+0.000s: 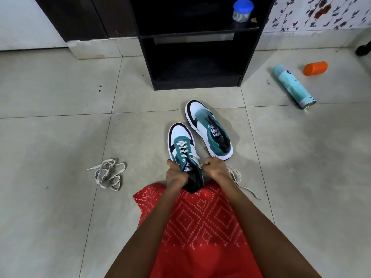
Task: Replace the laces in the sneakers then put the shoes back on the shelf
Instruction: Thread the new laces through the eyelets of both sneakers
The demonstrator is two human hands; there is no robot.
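Note:
A teal, white and black sneaker (181,145) with a white lace through its eyelets stands on the floor tiles just in front of my lap. My left hand (175,174) grips its left collar by the tongue. My right hand (215,167) is closed on the lace (239,180) at the shoe's right side, and the loose end trails over the floor to the right. A second matching sneaker (208,128) without a lace lies just beyond, toe pointing away. A loose cream lace (109,174) lies bunched on the floor to the left.
A dark shelf unit (194,57) stands straight ahead with open compartments; a blue-lidded jar (242,11) sits on its upper board. A light blue spray can (293,86) and an orange cap (315,68) lie on the floor at the right.

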